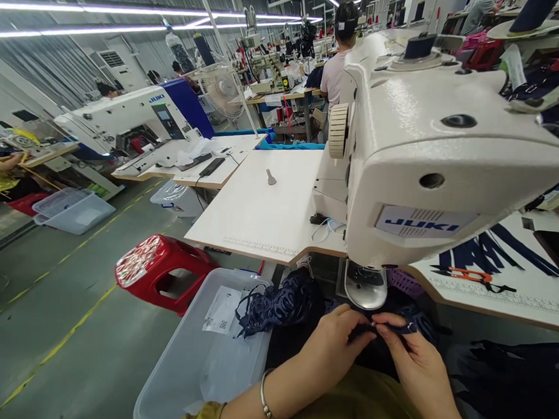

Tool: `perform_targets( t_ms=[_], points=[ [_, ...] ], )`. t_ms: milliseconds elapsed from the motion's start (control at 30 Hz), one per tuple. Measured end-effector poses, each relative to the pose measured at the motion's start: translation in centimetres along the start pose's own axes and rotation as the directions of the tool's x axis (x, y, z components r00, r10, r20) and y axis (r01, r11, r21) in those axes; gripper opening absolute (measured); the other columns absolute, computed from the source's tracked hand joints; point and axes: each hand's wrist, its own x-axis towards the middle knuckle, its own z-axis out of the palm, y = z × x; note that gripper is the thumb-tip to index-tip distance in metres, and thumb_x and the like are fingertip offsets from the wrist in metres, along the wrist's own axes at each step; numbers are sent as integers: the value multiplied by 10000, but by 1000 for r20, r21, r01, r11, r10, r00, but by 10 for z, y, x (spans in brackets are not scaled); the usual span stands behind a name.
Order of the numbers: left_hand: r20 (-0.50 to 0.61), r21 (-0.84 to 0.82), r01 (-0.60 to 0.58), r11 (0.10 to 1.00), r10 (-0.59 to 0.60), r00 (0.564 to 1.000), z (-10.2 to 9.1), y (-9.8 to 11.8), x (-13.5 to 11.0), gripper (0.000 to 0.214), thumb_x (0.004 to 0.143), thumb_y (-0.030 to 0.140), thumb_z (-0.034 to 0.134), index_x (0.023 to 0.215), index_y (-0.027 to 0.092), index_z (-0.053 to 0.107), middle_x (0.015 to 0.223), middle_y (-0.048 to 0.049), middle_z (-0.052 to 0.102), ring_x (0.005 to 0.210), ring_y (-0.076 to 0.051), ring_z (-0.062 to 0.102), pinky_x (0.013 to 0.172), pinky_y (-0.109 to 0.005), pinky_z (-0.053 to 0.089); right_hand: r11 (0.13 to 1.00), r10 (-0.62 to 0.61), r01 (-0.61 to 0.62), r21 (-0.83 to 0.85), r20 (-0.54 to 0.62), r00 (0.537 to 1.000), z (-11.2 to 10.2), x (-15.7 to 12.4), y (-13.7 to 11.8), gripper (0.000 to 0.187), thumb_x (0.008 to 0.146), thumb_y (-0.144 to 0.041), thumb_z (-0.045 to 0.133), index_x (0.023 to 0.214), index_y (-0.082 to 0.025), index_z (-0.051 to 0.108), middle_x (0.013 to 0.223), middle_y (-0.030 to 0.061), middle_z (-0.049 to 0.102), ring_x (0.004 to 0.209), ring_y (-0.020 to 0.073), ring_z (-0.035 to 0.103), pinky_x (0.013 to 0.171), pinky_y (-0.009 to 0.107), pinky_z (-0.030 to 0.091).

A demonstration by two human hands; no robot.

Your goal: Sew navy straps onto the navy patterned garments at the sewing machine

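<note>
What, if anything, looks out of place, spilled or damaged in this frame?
Nothing looks clearly spilled or damaged. Slightly odd: the navy patterned fabric garment appears to straddle the right rim of the translucent rectangular plastic bin, bunched partly outside instead of lying fully inside.

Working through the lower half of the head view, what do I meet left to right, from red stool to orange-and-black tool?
Red stool → dark patterned fabric → left hand → right hand → orange-and-black tool.

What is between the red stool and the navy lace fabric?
The head view shows a clear plastic bin between the red stool and navy lace fabric.
</note>
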Motion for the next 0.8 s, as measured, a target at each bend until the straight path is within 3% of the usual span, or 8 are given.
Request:
perform_targets(
  t_ms=[167,233,467,633,800],
  points=[
    [-7,0,19,1000,-19,1000,-2,-1,0,80,820,152,724,899,142,718,864,-52,652,802,-171,627,730,-235,472,981,-188,187,-55,-14,982,6,-4,8,169,908,-295,581,991,-308,728,950,-3,745,854,174,704,762,231,567],
    [-11,-16,32,999,-33,999,-2,-1,1,59,812,161,736,864,140,719,834,-43,650,781,-159,622,707,-219,463,977,-203,202,-63,-8,979,7,-2,8,166,908,-296,586,994,-313,727,959,1,730,873,175,691,768,234,559],
    [10,-70,116,991,-115,993,1,-3,0,142,825,252,723,736,150,682,688,12,626,639,-107,566,570,-178,385,994,71,-83,74,149,986,-1,4,0,201,887,-424,608,939,-286,745,944,23,740,887,203,695,786,258,572],
    [-22,-35,164,986,-164,986,7,-8,0,180,823,241,690,685,142,630,649,13,577,604,-109,510,534,-202,315,995,-1,-16,101,162,987,-7,3,-2,197,855,-426,647,905,-279,767,941,49,728,905,222,684,815,289,569],
    [71,-60,72,996,-68,995,-1,-2,-1,55,847,163,643,795,151,655,781,-7,605,717,-119,550,633,-193,383,958,135,-198,206,284,949,-12,7,1,215,739,-407,760,852,-224,763,867,58,734,774,232,704,686,283,595]
  ],
)
